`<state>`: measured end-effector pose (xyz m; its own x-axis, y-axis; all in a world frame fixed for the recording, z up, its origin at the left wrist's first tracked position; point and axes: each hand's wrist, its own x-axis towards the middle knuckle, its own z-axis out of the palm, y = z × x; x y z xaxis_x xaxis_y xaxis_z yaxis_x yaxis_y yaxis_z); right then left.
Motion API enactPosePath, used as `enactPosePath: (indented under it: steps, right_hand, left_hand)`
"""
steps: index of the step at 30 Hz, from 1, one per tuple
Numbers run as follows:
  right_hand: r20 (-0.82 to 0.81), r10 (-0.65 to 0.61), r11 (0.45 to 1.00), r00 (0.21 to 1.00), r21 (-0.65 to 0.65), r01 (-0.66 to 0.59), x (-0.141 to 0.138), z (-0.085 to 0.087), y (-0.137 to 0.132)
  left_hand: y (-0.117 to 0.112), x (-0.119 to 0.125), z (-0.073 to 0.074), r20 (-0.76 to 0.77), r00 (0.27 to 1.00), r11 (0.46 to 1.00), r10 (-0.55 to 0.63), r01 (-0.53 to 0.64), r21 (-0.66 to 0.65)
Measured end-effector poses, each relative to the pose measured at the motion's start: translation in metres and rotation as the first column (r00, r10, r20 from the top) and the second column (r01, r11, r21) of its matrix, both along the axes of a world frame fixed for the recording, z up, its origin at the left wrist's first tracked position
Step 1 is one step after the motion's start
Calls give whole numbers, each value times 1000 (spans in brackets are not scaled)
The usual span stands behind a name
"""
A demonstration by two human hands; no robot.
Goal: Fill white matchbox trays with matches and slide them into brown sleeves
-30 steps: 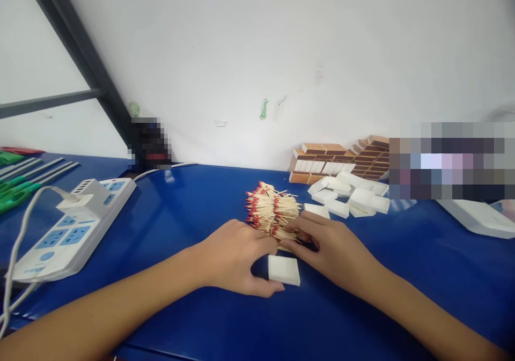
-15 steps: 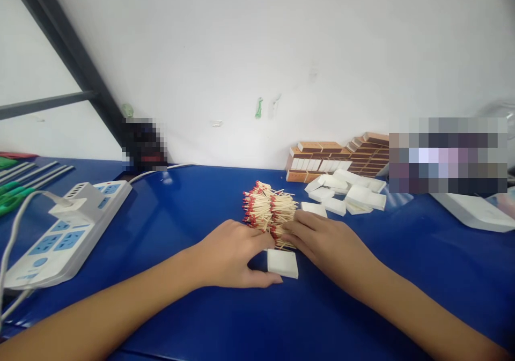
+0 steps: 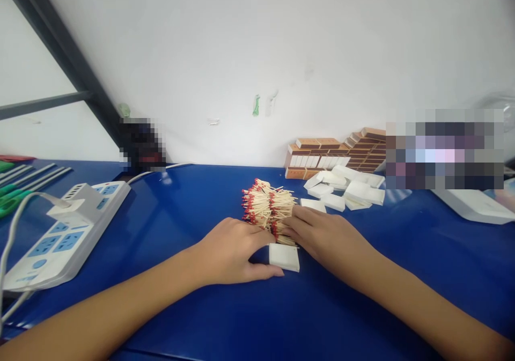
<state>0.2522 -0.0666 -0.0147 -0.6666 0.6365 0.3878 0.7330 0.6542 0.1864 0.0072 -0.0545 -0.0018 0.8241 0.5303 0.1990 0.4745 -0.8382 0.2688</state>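
on the glossy blue tabletop (image 3: 209,318): left hand (image 3: 235,251) wide, thumb and fingers bracketing the small white rectangular box (image 3: 284,257), probably steadying it. right hand (image 3: 330,237) narrow, at the red-tipped wooden match pile (image 3: 257,200) just beyond, likely heaped close for short reach; grip hidden, can't tell.

The left hand (image 3: 237,251) is held palm-down (thumb (image 3: 266,271) spread from the fingers (image 3: 261,237)); the right hand (image 3: 328,237) is angled inward.
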Motion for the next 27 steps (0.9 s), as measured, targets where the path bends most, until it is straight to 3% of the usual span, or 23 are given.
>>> enactPosePath:
  steps: [8,19,27]
  right_hand:
    - [67,-19,996,998,-90,25,3,2,2]
    - [-39,-3,999,999,45,5,3,4,2]
    - [-100,-17,1000,995,-12,16,2,5,2]
  left_hand:
    - [1,1,0,5,1000,1000,-7,7,0]
    - [-5,6,2,6,999,994,-46,47,-97]
    - [-4,7,3,21,1000,991,17,-14,-132]
